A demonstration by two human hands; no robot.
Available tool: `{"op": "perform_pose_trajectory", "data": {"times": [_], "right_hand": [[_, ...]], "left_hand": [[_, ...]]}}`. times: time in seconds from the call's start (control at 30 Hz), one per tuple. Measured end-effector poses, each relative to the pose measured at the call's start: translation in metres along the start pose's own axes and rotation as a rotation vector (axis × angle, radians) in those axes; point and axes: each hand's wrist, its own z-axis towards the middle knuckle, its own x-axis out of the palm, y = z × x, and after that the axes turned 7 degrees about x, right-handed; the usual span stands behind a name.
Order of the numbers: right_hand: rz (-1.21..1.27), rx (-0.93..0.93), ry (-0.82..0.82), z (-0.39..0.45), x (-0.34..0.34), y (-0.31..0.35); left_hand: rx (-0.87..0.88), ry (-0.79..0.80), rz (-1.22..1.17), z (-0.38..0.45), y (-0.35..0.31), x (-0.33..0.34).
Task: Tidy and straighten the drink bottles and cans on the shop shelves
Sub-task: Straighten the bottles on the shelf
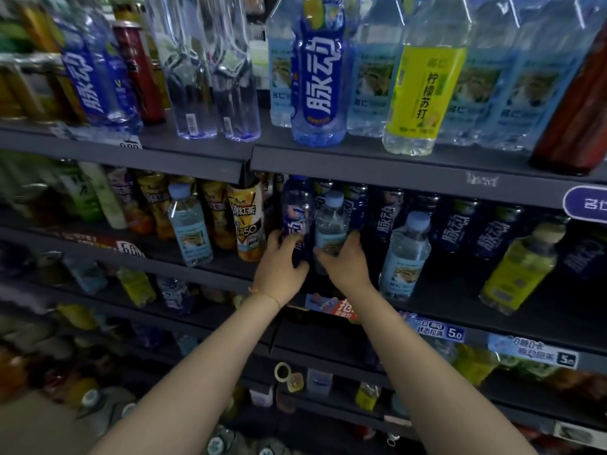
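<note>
Just right of the iced tea bottle (248, 221), my left hand (282, 267) grips a dark blue bottle (297, 218) while my right hand (345, 264) grips the clear water bottle (331, 224) beside it.

Two bare, sleeveless forearms, the left wrist (262, 295) wearing a thin orange string bracelet (266, 294) at frame centre

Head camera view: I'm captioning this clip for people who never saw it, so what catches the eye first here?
Two bare forearms reach to the middle shelf, where the left hand grips a dark blue bottle and the right hand a clear water bottle beside it. Above, on the top shelf's front edge, a big blue bottle and a bright yellow-labelled bottle stand out.
</note>
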Motion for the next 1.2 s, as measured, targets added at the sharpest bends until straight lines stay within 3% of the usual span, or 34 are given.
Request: {"op": "perform_pose_trajectory", "data": {"times": [0.2, 0.3, 0.4, 0.53, 0.63, 0.73, 0.93, 1.03, 1.2], "right_hand": [[0.047, 0.035, 0.053, 0.008, -0.001, -0.002], [0.076, 0.006, 0.038, 0.003, -0.001, -0.003], [0.151, -0.019, 0.011, -0.013, -0.004, 0.001], [0.311, 0.012, -0.024, -0.045, -0.012, 0.018], [0.368, 0.110, 0.079, -0.070, -0.020, 0.034], [0.423, 0.238, 0.222, -0.092, -0.021, 0.048], [0.404, 0.213, 0.233, -0.131, -0.014, 0.074], [0.412, 0.095, 0.184, -0.150, -0.026, 0.089], [0.578, -0.189, 0.026, -0.162, -0.075, 0.123]], "left_hand": [[-0.087, 0.203, -0.030, 0.033, -0.001, -0.002], [-0.069, 0.202, -0.046, 0.029, -0.005, -0.007], [-0.053, 0.102, -0.113, 0.014, -0.009, -0.015], [-0.082, 0.019, -0.348, -0.013, -0.012, -0.036], [-0.092, -0.007, -0.538, -0.027, -0.013, -0.055], [-0.112, 0.012, -0.674, -0.034, -0.018, -0.077], [-0.170, 0.086, -0.935, -0.054, -0.020, -0.099], [-0.064, 0.105, -1.039, -0.064, -0.037, -0.112], [0.315, 0.156, -1.042, -0.053, -0.087, -0.138]]}}
